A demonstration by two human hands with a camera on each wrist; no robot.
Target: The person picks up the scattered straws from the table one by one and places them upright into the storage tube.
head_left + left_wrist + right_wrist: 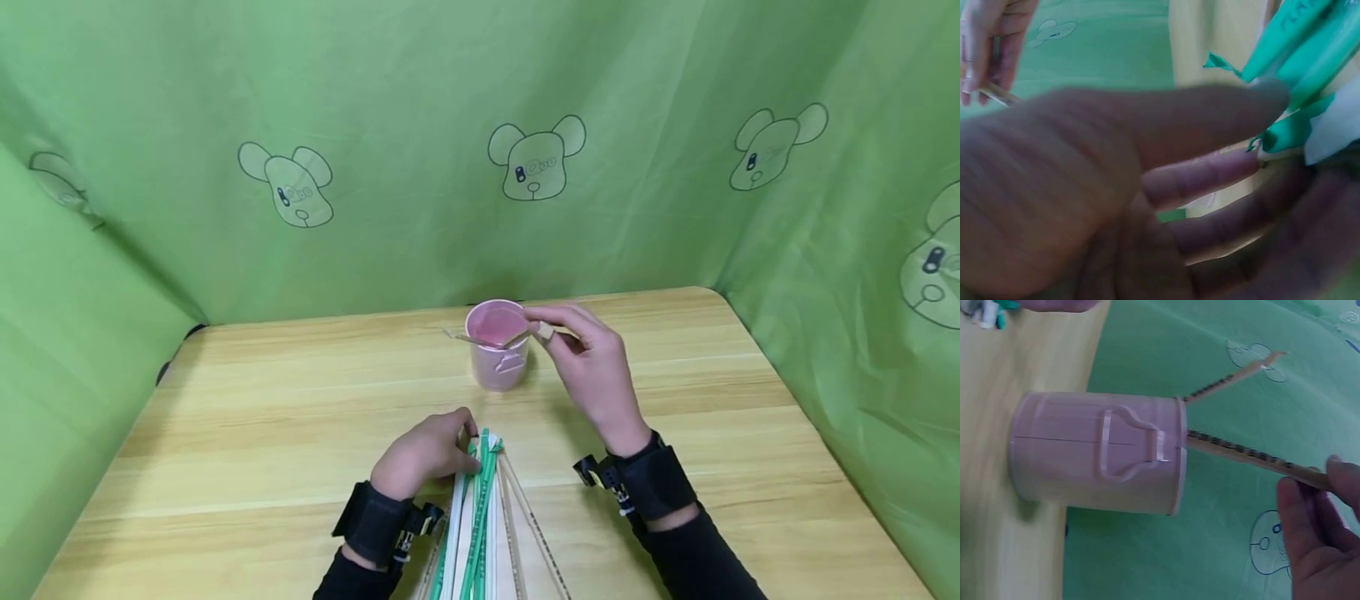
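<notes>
Backdrop: green cloth with outlined bear heads, behind a wood-grain table.
Bucket: pale pink, upright near the table's far edge, a raised handle shape on its side.
Right hand: my thumb and fingers pinch a slim brown stick; its other end sits in the bucket's mouth, where a second stick leans out.
Left hand: fingers loosely bent at a bundle of green, white and brown sticks, thumb touching green; whether I grip any, I can't tell.
Writing: dark blurred print along the brown sticks; letters like "PLA" on green.
</notes>
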